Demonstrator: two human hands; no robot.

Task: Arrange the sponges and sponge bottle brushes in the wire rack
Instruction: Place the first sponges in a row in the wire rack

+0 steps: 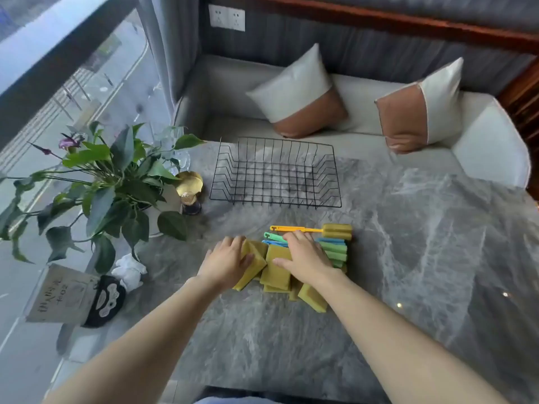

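Note:
Several yellow-green sponges (pixel 277 272) lie in a loose pile on the grey marble table (pixel 408 258). My left hand (pixel 226 262) grips a sponge (pixel 253 252) at the pile's left side. Fingers spread, my right hand (pixel 304 258) rests flat on top of the pile and covers part of it. Behind the hands lie sponge bottle brushes: a yellow one (pixel 320 230) with a foam head, and green and blue ones (pixel 334 249) partly hidden under my right hand. The black wire rack (pixel 275 173) stands empty farther back on the table.
A potted plant (pixel 110 182) and a gold ornament (pixel 189 191) stand left of the rack. A crumpled white tissue (pixel 129 271), a card sign (pixel 62 295) and a black object (pixel 106 300) sit at the left edge. A sofa with two cushions (pixel 303 94) lies beyond the table.

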